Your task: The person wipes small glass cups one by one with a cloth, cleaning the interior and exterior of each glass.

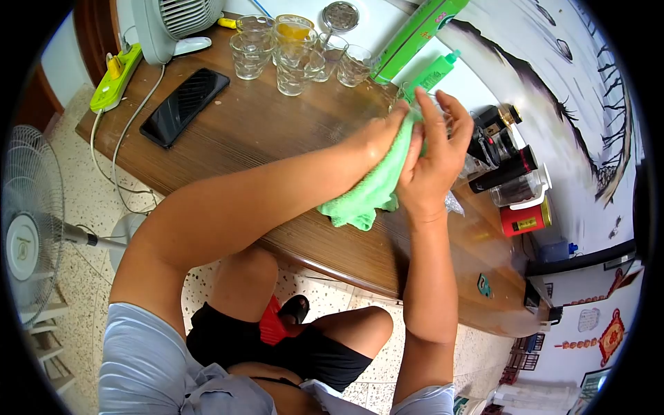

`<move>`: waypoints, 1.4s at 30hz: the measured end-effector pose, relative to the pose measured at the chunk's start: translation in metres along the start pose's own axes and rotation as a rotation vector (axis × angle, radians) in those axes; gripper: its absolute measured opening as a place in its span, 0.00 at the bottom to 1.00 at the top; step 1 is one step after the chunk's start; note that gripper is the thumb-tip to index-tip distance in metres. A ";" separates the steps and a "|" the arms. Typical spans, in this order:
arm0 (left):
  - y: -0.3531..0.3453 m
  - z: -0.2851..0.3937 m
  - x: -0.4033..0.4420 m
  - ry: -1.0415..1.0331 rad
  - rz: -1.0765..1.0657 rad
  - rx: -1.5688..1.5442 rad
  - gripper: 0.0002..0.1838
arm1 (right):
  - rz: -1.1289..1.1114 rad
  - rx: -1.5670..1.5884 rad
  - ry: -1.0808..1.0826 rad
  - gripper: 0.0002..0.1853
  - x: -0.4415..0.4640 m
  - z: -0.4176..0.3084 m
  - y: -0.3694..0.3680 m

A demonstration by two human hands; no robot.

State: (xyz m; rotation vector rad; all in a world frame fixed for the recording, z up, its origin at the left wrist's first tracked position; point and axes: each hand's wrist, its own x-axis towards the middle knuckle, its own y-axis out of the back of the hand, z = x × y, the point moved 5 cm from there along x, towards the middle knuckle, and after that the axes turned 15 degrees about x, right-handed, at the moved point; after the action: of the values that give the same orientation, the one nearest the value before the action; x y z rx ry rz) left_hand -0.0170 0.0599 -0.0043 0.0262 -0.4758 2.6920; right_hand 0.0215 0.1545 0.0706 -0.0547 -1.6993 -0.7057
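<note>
My left hand (377, 135) is closed on a bright green cloth (370, 190), whose loose end hangs down over the table edge side. My right hand (436, 155) is up against the cloth, with its fingers curled and raised. Something clear that looks like a drinking glass shows between those fingers, mostly hidden by the hand and cloth. Beyond my hands, several clear glasses (294, 72) stand grouped on the wooden table (256, 131). One more glass (285, 31) at the back has something yellow in or behind it.
A black phone (185, 107) lies at left, near a green power strip (116, 77) and a small fan (162, 31). A green box (418, 38) and green bottle (432, 72) stand behind my hands. Dark jars and a red tin (523, 218) line the wall.
</note>
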 end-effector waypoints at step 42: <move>-0.006 0.007 -0.003 0.123 -0.064 -0.344 0.37 | -0.018 0.317 -0.154 0.31 0.004 0.011 0.007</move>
State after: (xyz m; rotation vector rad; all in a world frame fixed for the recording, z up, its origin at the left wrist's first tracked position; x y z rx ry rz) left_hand -0.0119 0.0616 0.0041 -0.2160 -0.8740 2.4957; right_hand 0.0132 0.1641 0.0760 0.1317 -1.9442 -0.4466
